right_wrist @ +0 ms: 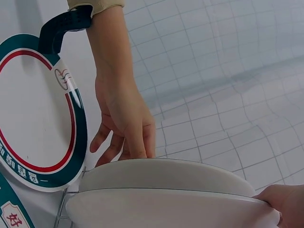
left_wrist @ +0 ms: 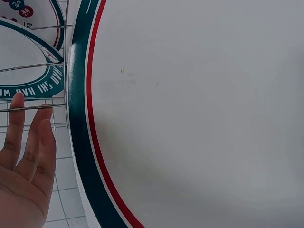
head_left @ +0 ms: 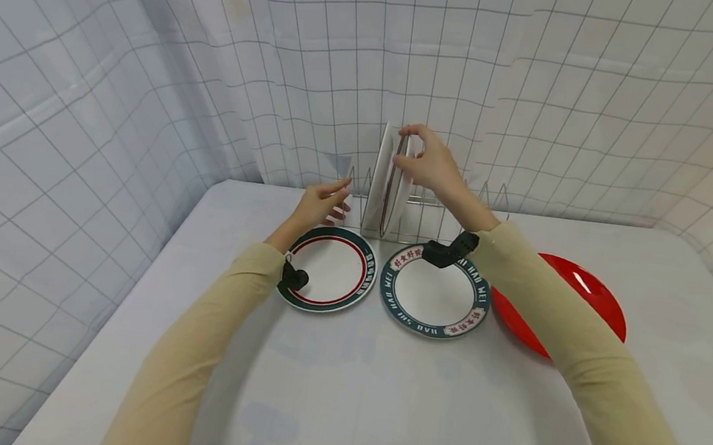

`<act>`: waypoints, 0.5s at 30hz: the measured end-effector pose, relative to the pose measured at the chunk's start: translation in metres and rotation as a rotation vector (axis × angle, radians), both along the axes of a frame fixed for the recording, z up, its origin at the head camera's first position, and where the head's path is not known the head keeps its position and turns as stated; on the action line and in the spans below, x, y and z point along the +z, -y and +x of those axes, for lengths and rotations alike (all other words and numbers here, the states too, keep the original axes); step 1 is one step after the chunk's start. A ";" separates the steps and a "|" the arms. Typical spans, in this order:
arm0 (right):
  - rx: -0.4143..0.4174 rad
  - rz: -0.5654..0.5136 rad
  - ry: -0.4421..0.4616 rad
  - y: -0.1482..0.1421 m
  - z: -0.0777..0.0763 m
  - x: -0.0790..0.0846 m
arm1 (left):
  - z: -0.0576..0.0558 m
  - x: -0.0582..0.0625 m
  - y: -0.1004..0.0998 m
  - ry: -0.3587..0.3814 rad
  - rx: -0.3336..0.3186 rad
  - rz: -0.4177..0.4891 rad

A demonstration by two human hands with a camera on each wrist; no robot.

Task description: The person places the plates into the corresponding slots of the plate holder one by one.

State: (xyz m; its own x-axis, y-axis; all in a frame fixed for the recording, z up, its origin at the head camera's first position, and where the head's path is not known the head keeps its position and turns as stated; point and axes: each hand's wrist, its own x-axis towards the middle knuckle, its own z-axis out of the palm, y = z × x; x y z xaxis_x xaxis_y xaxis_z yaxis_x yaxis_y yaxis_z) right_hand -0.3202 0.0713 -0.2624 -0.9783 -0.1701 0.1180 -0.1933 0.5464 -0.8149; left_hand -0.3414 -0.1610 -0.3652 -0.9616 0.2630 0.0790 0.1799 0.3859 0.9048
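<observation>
A wire dish rack stands at the back of the white table, with white plates upright in it. My right hand pinches the upper edge of a plate in the rack. The right wrist view shows this hand at the rim, beside two upright plates. My left hand is at the rack's left end with its fingers extended; in the left wrist view, the fingertips of this hand are close to the rack wires. Whether they touch is unclear.
A plate with a green rim and red ring lies flat below my left hand. Right of it lies a green-rimmed lettered plate. A red plate is partly under my right forearm. Grid-patterned sheeting hangs behind the table.
</observation>
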 end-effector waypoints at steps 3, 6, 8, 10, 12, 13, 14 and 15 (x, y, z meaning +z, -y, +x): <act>0.003 0.008 0.011 0.000 -0.004 0.000 | 0.006 0.008 -0.001 0.016 -0.001 0.004; 0.012 0.014 0.020 0.001 -0.009 0.001 | 0.007 0.011 -0.001 0.021 -0.003 0.011; 0.015 0.007 0.023 0.001 -0.011 0.000 | 0.006 0.010 -0.001 0.020 0.000 0.015; 0.011 0.015 0.027 0.001 -0.013 -0.002 | 0.002 0.004 0.000 0.014 -0.002 0.013; 0.008 0.027 0.022 0.001 -0.014 -0.004 | -0.003 -0.002 0.001 0.007 0.002 -0.001; 0.006 0.036 0.018 0.002 -0.014 -0.005 | -0.006 -0.006 0.001 0.002 0.006 -0.008; 0.005 0.044 0.013 0.002 -0.014 -0.006 | -0.008 -0.009 0.002 -0.002 0.009 -0.010; 0.004 0.056 0.007 0.003 -0.014 -0.007 | -0.010 -0.011 0.003 -0.007 0.013 -0.014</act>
State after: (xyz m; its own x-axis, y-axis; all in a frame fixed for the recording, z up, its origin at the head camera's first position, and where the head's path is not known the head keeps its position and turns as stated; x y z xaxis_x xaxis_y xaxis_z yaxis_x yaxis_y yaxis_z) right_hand -0.3343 0.0688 -0.2690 -0.9784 -0.1800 0.1019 -0.1903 0.5901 -0.7846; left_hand -0.3511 -0.1639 -0.3760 -0.9643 0.2518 0.0821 0.1812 0.4011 0.8979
